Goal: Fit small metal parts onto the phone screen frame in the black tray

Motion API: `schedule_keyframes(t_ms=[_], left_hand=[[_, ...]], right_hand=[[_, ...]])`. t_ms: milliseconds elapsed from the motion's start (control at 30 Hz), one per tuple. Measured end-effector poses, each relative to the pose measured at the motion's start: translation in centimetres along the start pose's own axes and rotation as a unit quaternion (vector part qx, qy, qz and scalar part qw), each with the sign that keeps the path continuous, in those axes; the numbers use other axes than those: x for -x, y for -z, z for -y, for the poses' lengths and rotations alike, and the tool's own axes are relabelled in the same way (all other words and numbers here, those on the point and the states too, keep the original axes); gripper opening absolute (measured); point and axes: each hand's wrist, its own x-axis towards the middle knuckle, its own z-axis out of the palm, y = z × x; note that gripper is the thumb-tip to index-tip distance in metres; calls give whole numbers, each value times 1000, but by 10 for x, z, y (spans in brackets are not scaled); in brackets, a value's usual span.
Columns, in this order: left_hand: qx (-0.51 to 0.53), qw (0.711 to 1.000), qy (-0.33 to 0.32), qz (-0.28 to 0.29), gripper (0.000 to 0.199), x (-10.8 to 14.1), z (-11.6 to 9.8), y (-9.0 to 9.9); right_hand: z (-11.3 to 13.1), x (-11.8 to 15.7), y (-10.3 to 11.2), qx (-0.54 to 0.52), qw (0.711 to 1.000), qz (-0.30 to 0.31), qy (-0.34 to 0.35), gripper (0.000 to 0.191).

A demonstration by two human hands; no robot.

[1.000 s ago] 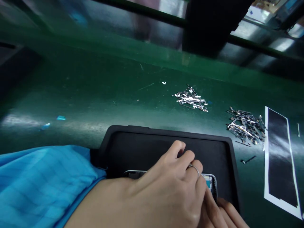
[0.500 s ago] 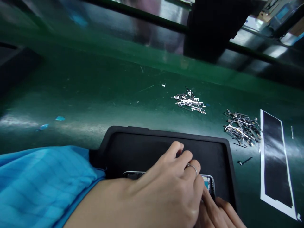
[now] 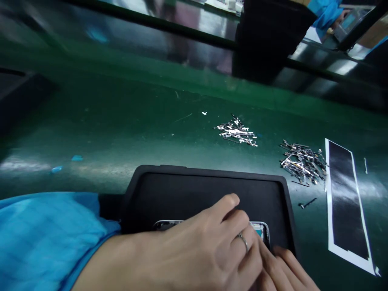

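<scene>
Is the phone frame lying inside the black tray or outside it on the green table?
Inside. The phone frame lies flat on the black tray, within its raised rim; the left hand covers most of it.

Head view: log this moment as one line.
left hand: resting on phone frame | right hand: fingertips at frame's right end | frame: lying in black tray | green bench: two metal-part piles

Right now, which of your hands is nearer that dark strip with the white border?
Right. The right hand sits at the tray's near right corner, closer to the strip; the left hand lies farther left.
</scene>
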Motion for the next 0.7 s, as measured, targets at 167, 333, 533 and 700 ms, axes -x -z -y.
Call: schedule_keyframes(t_ms=[167, 333, 533, 700], left_hand=[[6, 998, -49, -50, 25, 9, 7, -12], [10, 998, -9, -68, 30, 10, 1, -19], [133, 973, 176, -66, 21, 8, -7, -28], [223, 942, 241, -73, 20, 13, -5, -33]], right_hand=[[4, 4, -5, 13, 1000, -7, -11, 29], [5, 3, -6, 13, 1000, -18, -22, 28], [-4, 0, 3, 8, 997, 48, 55, 25], [-12, -2, 11, 11, 991, 94, 97, 20]])
